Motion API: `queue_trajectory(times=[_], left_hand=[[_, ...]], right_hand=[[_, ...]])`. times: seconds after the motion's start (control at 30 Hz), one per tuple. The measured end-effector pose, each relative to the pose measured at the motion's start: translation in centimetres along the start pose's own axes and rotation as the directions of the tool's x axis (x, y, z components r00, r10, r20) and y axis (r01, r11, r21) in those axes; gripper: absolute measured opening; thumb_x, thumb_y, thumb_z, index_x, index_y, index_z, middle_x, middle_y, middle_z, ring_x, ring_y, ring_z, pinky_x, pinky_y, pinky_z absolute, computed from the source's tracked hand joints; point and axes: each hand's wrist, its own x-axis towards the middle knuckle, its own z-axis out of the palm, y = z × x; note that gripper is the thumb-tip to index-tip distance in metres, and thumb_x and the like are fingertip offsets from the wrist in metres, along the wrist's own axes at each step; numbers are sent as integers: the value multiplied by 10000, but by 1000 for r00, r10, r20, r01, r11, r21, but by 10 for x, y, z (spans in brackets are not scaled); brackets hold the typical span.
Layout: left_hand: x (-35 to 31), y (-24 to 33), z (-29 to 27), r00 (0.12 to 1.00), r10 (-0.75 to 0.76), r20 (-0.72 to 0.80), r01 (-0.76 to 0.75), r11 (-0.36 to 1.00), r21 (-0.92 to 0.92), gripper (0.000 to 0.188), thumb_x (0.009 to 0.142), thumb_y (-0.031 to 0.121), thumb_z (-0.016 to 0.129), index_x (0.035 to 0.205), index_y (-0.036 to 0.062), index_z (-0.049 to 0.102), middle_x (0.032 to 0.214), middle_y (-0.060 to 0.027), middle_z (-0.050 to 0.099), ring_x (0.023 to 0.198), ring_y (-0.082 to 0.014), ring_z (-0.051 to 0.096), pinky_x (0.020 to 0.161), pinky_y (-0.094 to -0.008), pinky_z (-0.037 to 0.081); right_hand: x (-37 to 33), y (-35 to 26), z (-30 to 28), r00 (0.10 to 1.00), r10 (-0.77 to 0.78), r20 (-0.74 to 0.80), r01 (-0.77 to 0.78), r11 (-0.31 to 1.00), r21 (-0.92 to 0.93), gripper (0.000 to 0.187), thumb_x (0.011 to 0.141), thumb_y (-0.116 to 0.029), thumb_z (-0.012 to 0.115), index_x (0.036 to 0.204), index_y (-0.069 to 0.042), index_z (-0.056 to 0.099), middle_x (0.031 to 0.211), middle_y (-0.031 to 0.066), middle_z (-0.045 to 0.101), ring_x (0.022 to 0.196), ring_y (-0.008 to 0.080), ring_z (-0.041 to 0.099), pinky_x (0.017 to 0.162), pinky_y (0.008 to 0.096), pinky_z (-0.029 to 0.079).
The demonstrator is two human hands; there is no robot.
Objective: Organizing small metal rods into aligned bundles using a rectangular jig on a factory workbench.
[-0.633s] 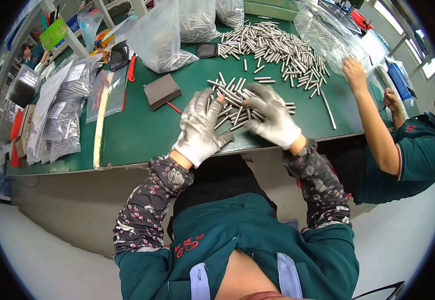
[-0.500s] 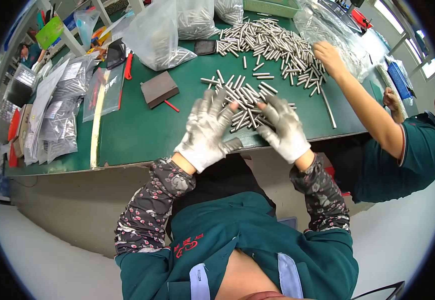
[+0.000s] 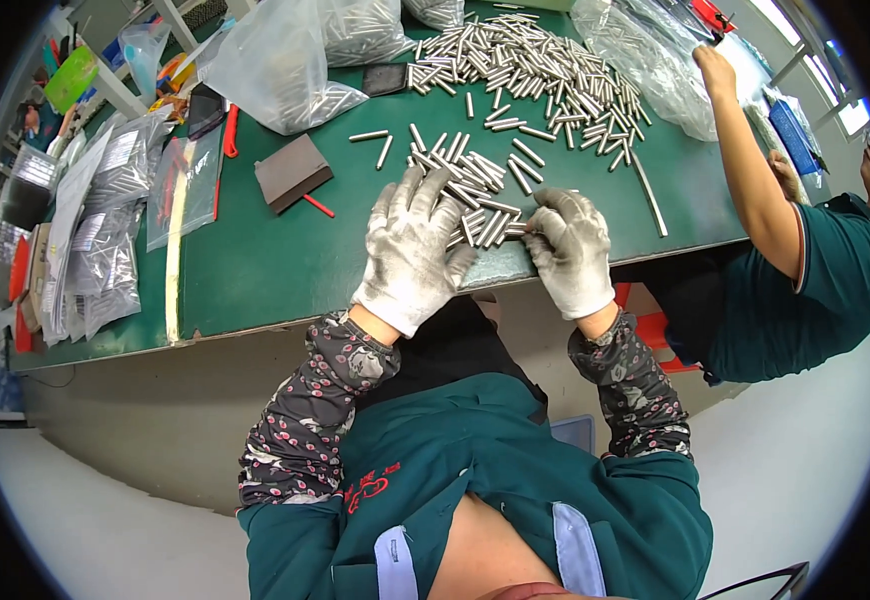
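Observation:
A small heap of short, shiny metal pins (image 3: 468, 180) lies on the green table in front of me. My left hand (image 3: 410, 248), in a grey-stained white glove, rests on the heap's left side with its fingers stretched out. On the right side, my gloved right hand (image 3: 572, 250) is curled, thumb and fingertips closing on the ends of pins at the heap's near edge. How many pins it grips is hidden by the fingers. A few loose pins (image 3: 368, 135) lie beyond my left fingertips.
Behind is a larger pile of pins (image 3: 525, 55), with plastic bags of pins (image 3: 280, 75) at its left. A dark block (image 3: 293, 172) and a red-handled tool (image 3: 231, 132) lie left. A long metal strip (image 3: 647, 195) and a co-worker's arm (image 3: 752, 170) are at right.
My right hand has gone from spread fingers to a curled grip at the pins. The heap's pins have shifted, some now apart at the left. The co-worker's hand has moved away from the large pile.

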Motion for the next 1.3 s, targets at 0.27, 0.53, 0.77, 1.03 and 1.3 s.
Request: queue_trajectory(times=[0.27,0.53,0.77,1.03,1.3], left_hand=[[13,19,14,999,8,32,-8,1000,7,382,612,216,766,943,70,642,1302,-131,482,1245,-379,414,1051,-519,325],[9,16,15,998,54,-40,-57,995,-81,321,614,189,750,874,64,610,1245,-138,525,1220,-391,439,1021,-527,359],[2,16,8,989,110,101,-99,988,-116,388,666,232,723,1004,73,619,1289,-105,495,1263,-350,399,1075,-528,283],[-8,-1,4,996,-63,-66,56,993,-101,443,563,106,792,966,88,607,1215,-115,561,1188,-379,487,973,-465,422],[-9,-4,2,996,-27,-85,20,996,-89,326,597,94,767,883,78,610,1198,-123,572,1159,-380,514,949,-469,435]], right_hand=[[2,-6,-10,996,51,78,-42,993,-114,144,708,-155,693,832,-118,630,874,35,622,912,253,574,789,406,403],[2,-14,-21,968,154,199,-86,946,-311,129,757,-198,638,833,-97,612,814,84,632,842,267,613,737,414,442],[7,-16,-13,908,291,301,-291,956,-46,243,775,-262,630,938,-86,590,758,127,634,753,335,630,685,462,487],[14,-20,-13,922,142,361,-107,988,-114,496,696,-381,718,1109,-131,604,849,143,589,791,336,621,699,441,499],[11,-15,-5,943,87,323,-66,995,-76,416,735,-368,694,1095,-174,620,833,138,585,749,329,628,655,437,502]])
